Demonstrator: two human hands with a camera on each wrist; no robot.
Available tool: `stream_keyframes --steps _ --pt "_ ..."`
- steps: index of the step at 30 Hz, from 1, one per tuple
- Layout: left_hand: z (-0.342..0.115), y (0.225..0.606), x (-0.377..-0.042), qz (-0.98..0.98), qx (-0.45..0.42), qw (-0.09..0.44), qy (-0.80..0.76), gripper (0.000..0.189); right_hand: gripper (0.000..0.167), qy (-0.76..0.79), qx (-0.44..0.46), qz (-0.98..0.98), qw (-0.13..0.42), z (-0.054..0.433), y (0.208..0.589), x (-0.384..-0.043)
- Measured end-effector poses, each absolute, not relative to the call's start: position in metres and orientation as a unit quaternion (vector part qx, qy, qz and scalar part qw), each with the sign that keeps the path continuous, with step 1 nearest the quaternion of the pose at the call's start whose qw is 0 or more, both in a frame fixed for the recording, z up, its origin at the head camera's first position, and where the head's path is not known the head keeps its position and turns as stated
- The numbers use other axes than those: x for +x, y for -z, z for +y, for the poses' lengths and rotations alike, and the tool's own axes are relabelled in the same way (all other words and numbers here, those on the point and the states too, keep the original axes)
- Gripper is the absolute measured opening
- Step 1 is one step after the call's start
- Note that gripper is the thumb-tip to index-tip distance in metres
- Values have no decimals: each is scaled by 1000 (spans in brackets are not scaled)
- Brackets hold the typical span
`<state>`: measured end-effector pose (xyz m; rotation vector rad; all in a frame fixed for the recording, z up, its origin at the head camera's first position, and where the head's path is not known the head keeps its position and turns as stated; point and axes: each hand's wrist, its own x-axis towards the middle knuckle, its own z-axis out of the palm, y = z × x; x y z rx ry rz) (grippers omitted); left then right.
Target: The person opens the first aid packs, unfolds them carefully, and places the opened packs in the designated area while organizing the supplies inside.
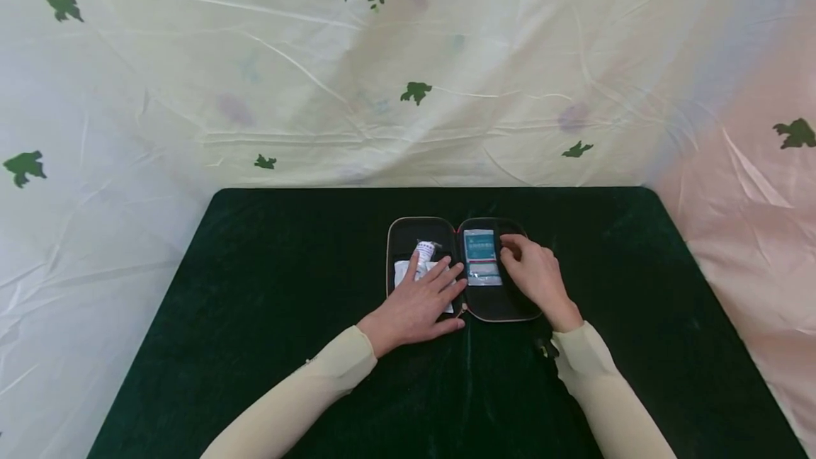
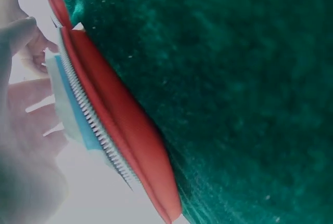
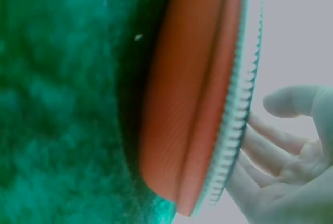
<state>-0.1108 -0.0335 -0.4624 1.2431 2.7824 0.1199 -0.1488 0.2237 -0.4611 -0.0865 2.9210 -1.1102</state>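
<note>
A zip case (image 1: 500,309) lies unfolded on the table, its dark inside facing up. Its outer shell (image 2: 122,115) looks red in the left wrist view, edged by a zipper (image 3: 231,125) in the right wrist view. My left hand (image 1: 417,307) rests with spread fingers over the left half, partly covering white packets (image 1: 401,271) and a small white wrapped roll with print (image 1: 425,251). A blue-and-white packet (image 1: 481,253) sits in the right half. Beside that packet, my right hand (image 1: 535,271) touches the case's right side, thumb apart from its loosely bent fingers.
A dark green cloth (image 1: 306,253) covers the table. Pale curtains with green leaf shapes (image 1: 414,140) hang behind and at both sides. A small dark object (image 1: 545,348) lies by the right sleeve; its kind is unclear.
</note>
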Motion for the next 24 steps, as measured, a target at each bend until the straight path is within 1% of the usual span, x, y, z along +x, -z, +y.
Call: stream_keyframes --steps 4,9,12,16,20,24 --pt "-39 456 -110 913 400 35 -73 71 37 373 -36 927 -4 221 458 -143" --pt "-52 450 -108 918 383 -2 -106 67 38 403 -55 914 -18 216 455 -136" --pt "-61 449 -106 921 370 -22 -122 66 39 416 -66 907 -20 212 454 -132" --pt "-71 449 -105 927 348 -35 -132 64 40 426 -75 901 -20 206 454 -127" --pt "-79 452 -104 930 341 -30 -131 61 40 424 -88 901 -21 198 455 -124" --pt "-82 456 -102 926 356 -3 -123 63 40 414 -101 905 -13 189 457 -121"
